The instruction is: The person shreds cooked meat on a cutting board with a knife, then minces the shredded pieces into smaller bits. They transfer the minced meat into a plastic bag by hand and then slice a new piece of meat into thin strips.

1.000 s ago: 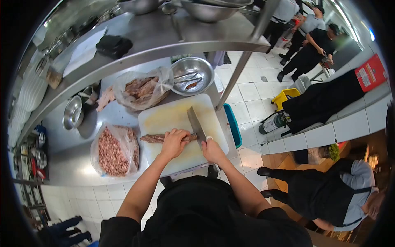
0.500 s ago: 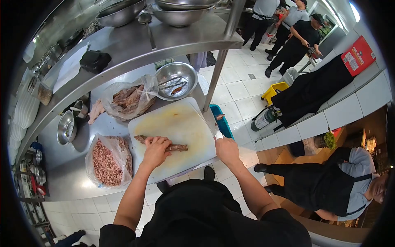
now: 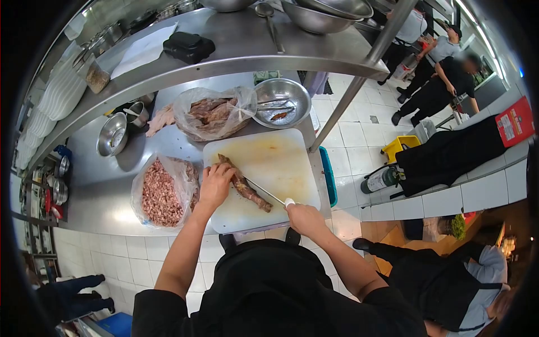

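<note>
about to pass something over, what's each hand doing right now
Left hand: pressed on the long brown strip of meat.
Right hand: closed on the white-handled metal knife.

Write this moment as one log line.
left hand: on meat strip | right hand: gripping knife | blade: beside strip | surface: cutting board

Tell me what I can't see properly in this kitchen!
Head view: the knife handle is mostly hidden inside the right hand.
Head view: the left hand covers part of the meat strip.
Head view: the leftmost shelf bowl is cut off by the top edge.
Head view: writing on the red sign is too small.
</note>
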A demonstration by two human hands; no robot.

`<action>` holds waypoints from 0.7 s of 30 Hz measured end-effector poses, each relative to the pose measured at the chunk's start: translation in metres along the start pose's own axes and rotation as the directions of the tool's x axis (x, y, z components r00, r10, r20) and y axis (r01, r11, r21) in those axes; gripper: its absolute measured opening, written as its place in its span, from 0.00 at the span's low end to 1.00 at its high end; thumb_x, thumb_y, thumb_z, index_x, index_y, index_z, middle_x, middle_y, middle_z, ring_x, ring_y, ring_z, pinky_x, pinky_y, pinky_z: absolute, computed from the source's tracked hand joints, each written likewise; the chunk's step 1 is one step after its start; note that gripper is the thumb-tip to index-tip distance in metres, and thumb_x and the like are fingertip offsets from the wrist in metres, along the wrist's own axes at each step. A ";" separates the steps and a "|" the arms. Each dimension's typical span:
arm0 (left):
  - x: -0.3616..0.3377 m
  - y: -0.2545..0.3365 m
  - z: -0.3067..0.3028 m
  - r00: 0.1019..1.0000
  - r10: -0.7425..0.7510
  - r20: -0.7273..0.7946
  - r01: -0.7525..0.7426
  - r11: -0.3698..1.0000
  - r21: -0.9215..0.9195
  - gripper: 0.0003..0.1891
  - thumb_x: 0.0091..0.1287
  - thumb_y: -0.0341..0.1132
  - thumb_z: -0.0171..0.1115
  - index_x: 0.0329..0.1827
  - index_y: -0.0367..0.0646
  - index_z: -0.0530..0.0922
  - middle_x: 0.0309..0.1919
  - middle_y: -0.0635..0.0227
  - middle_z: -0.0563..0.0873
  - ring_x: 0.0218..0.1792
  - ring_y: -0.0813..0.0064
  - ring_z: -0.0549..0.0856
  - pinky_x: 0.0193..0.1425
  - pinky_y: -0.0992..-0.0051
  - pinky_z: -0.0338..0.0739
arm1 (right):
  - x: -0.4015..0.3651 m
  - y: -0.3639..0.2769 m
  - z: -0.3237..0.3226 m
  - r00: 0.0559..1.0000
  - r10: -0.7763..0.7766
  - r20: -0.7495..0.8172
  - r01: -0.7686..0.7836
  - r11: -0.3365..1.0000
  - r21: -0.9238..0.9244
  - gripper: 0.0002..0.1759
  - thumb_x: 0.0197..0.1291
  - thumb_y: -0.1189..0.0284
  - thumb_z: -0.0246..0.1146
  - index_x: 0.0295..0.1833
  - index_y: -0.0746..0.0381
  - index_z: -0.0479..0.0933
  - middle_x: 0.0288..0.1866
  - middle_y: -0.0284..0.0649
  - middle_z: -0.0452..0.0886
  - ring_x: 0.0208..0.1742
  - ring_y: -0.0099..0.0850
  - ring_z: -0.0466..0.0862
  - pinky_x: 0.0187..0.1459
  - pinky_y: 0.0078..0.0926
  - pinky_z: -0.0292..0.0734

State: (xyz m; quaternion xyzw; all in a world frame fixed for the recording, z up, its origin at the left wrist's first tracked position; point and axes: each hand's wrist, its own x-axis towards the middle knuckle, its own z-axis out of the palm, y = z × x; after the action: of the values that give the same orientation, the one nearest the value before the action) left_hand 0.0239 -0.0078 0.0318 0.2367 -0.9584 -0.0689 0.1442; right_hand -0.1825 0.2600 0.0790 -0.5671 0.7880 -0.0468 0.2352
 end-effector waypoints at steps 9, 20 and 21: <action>-0.016 0.060 -0.008 0.975 0.151 0.161 -0.099 0.951 -0.292 0.20 0.65 0.33 0.77 0.60 0.52 0.87 0.62 0.68 0.84 0.69 0.54 0.79 0.74 0.51 0.68 | 0.006 0.011 0.013 1.000 -0.004 -0.012 0.005 0.992 0.130 0.10 0.73 0.76 0.57 0.48 0.71 0.80 0.42 0.60 0.90 0.44 0.61 0.92 0.46 0.60 0.86; -0.019 0.079 0.024 0.993 0.025 -0.112 -0.047 0.978 -0.205 0.19 0.67 0.31 0.75 0.61 0.51 0.85 0.57 0.65 0.82 0.64 0.53 0.79 0.70 0.48 0.67 | -0.025 0.014 -0.023 1.000 0.010 0.009 -0.011 0.996 0.086 0.10 0.74 0.75 0.55 0.48 0.69 0.80 0.44 0.59 0.89 0.43 0.60 0.92 0.45 0.60 0.86; -0.018 0.076 0.019 0.993 0.026 -0.116 -0.049 0.978 -0.203 0.19 0.67 0.31 0.75 0.61 0.51 0.85 0.57 0.65 0.82 0.64 0.53 0.79 0.70 0.48 0.67 | -0.023 0.015 -0.018 0.998 0.041 -0.045 -0.036 0.994 0.105 0.11 0.76 0.74 0.54 0.46 0.70 0.80 0.42 0.60 0.89 0.41 0.62 0.91 0.45 0.61 0.85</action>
State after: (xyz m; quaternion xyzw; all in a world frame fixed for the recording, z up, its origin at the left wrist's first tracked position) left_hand 0.0003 0.0685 0.0242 0.2058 -0.9408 -0.1513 0.2229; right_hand -0.1975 0.2832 0.0974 -0.5375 0.8006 -0.0967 0.2466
